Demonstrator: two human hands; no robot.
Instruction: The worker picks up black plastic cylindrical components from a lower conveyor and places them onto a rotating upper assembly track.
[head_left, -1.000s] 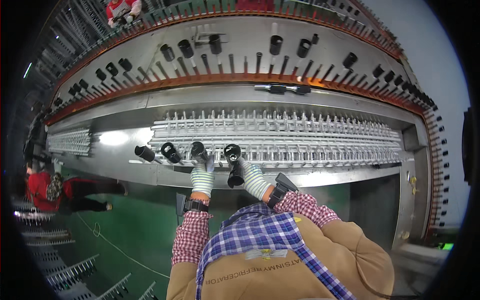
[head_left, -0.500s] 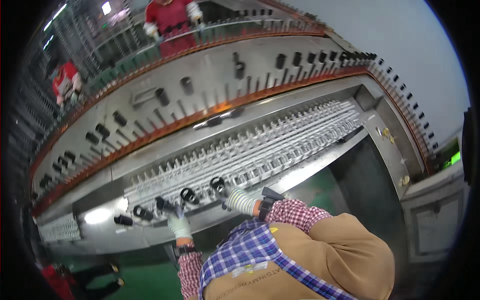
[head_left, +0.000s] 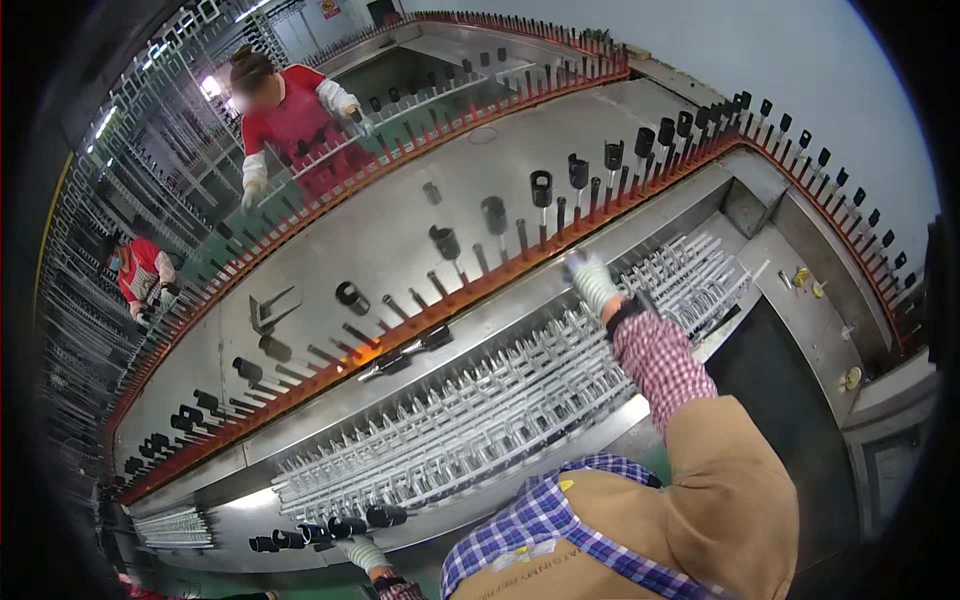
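Observation:
My right hand (head_left: pixel 592 280), in a striped knit glove, reaches out over the near rail of the conveyor, beside a row of upright pins. Its fingers are blurred, and I cannot make out anything in them. At the lower left is my gloved left hand (head_left: pixel 362 552), right against a row of black cylindrical caps (head_left: pixel 346 527). The caps hide its fingertips, so its grip does not show. Between the hands lie several silver metal racks (head_left: pixel 450 440) with rows of prongs, stacked in a steel trough.
An orange-brown conveyor rail (head_left: pixel 400 335) carries upright pins, many topped with black caps (head_left: pixel 541 188). A dark power-driver-like tool (head_left: pixel 420 350) lies along the trough's far edge. Two people in red (head_left: pixel 290 130) stand beyond the line. Small yellowish pieces (head_left: pixel 801 277) sit at right.
My right hand has moved from the black caps up and right to the conveyor rail. My left hand sits lower in view with the caps. The view has shifted.

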